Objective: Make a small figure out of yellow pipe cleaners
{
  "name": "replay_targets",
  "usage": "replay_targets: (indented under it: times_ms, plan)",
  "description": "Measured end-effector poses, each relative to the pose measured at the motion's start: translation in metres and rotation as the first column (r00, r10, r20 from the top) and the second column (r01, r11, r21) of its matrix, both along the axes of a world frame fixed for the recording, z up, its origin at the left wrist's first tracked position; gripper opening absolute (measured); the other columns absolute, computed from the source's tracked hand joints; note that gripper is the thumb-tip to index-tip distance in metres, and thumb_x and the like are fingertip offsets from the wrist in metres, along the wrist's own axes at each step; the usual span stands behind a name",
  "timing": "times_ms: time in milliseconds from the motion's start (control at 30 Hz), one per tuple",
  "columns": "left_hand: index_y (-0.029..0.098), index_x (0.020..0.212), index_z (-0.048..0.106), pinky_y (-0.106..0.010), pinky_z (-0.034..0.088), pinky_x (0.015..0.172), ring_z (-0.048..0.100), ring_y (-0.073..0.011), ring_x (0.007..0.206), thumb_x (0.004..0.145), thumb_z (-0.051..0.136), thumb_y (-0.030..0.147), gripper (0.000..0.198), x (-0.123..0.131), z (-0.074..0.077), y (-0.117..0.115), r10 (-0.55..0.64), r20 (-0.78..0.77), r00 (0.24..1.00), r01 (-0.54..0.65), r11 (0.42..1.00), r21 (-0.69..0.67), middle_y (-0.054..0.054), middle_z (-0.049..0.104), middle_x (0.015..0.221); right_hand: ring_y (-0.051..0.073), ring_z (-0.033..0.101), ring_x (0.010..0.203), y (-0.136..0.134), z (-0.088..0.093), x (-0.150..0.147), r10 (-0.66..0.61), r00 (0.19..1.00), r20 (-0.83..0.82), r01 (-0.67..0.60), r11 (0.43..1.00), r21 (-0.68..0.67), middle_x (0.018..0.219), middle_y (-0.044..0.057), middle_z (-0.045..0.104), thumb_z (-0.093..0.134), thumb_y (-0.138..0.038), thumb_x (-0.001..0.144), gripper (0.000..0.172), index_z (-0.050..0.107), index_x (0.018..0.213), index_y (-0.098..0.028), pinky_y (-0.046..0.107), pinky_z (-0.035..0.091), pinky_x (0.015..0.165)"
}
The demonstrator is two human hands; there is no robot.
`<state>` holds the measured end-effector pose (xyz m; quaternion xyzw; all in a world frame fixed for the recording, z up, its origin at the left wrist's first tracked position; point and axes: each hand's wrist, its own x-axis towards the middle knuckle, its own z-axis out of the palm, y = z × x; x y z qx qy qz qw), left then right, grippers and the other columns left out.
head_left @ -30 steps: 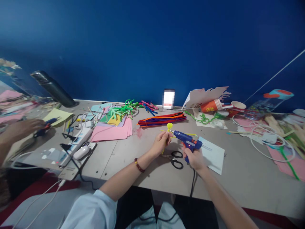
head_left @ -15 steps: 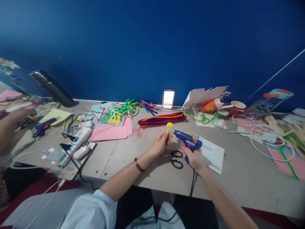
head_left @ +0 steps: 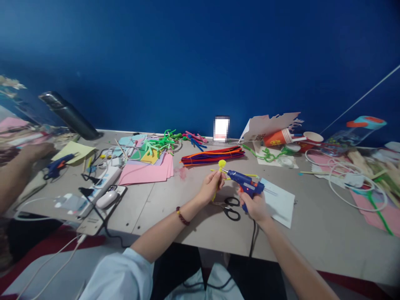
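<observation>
A yellow pipe cleaner (head_left: pixel 222 163) with a curled head is pinched upright in my left hand (head_left: pixel 211 185); its stem runs down below the fingers. My right hand (head_left: pixel 253 205) is wrapped round the handle of a blue glue gun (head_left: pixel 246 181). The gun's metal nozzle points left and sits close beside the yellow head; I cannot tell whether they touch. A small red light shows on the gun's body. Below the hands lie black-handled scissors (head_left: pixel 232 213), their blades partly under my left hand. Yellow pipe cleaner lengths (head_left: pixel 250 175) rest on the table behind the gun.
Behind my hands lies a bundle of red, purple and orange pipe cleaners (head_left: pixel 212 156). Pink paper (head_left: pixel 146 173) and a power strip (head_left: pixel 103 187) are on the left, near another person's arm (head_left: pixel 18 171). A pale sheet (head_left: pixel 279 204) is at right. The gun's cord (head_left: pixel 252 239) hangs over the edge.
The yellow head and the glue gun have shifted very slightly, and both hands keep their grips. At far left, the other person's hand has moved slightly to the right.
</observation>
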<state>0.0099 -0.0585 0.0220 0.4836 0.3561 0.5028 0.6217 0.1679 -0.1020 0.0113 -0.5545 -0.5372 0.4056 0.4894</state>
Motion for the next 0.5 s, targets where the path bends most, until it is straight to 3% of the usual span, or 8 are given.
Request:
replay_targets:
  times_ms: [333,500]
  plan:
    - [0.018,0.072,0.049,-0.024,0.019,0.044,0.028,-0.0075,0.041,0.079,0.046,0.062,0.044,0.0017,0.0060,-0.0059,-0.046,-0.030,0.998,0.045,0.999,-0.023,0.006,0.038,0.044,0.013,0.050,0.035,-0.0003,0.0050,-0.0034,-0.021,0.998,0.058,0.022,1.000,-0.005,0.041,-0.003,0.052,0.059,-0.030,0.070,0.015,0.062,0.074,-0.017,0.024,0.044,0.040]
    - [0.018,0.071,0.049,-0.023,0.018,0.043,0.026,-0.0072,0.040,0.079,0.046,0.061,0.044,0.0001,0.0047,-0.0024,0.032,-0.014,0.999,-0.032,0.999,-0.027,0.007,0.034,0.043,0.014,0.050,0.035,0.0031,0.0100,0.0017,-0.048,0.995,0.092,0.051,0.998,-0.040,0.040,-0.003,0.052,0.060,-0.036,0.071,0.020,0.061,0.069,-0.017,0.024,0.042,0.039]
